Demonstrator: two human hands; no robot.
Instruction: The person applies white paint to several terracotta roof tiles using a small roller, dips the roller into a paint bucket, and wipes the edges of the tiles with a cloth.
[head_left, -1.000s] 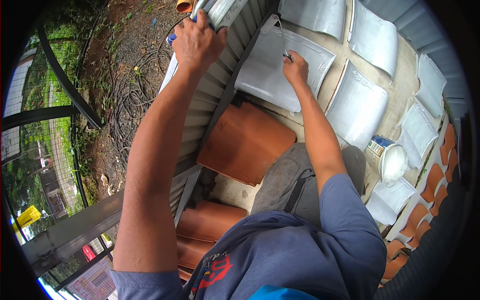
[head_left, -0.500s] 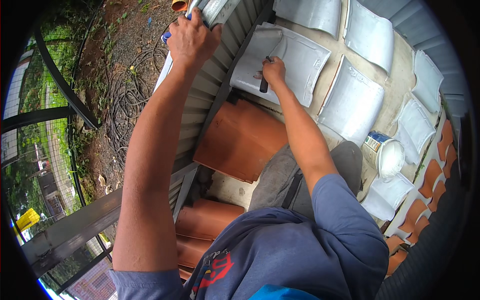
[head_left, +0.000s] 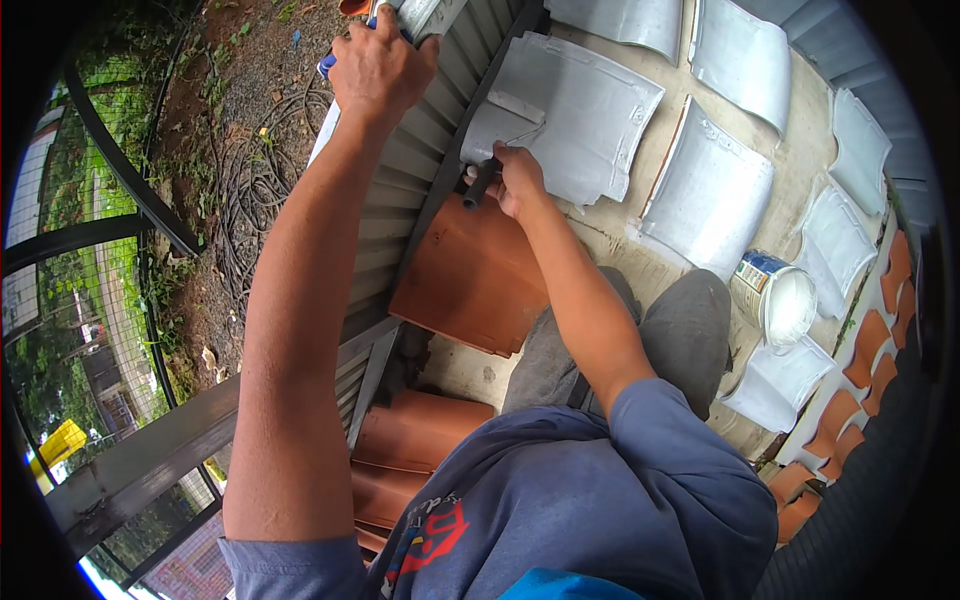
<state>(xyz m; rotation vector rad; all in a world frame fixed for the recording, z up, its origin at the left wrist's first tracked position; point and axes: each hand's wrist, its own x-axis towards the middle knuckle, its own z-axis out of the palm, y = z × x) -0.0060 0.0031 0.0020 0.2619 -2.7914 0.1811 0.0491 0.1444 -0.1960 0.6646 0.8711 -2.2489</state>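
The left hand [head_left: 385, 65] hides most of whatever lies under its palm; its fingers reach over a pale metal edge [head_left: 425, 14] at the top of the view, and a blue object [head_left: 326, 66] shows only in part beside it, so I cannot tell whether that hand grips anything. The right hand [head_left: 520, 178] is closed around the black handle of a paint roller [head_left: 478, 190], its fingers covering part of the grip. The roller's pale sleeve [head_left: 517, 108] lies on a white-coated roof tile [head_left: 595, 105] near the ribbed metal wall, and blends so closely with the coating that its outline is hard to make out. The forearm and knees partly cover the bare orange tile [head_left: 465, 285] just below. Another white tile [head_left: 620, 22] is cut off by the top edge.

To the right, a bucket [head_left: 748, 293] stands tilted in the view, holding white paint [head_left: 793, 306]; how deep it goes cannot be told. Its blue-and-white label is too small to read. The dark shirt [head_left: 560, 500] bears a red emblem and pale lettering, distorted by folds
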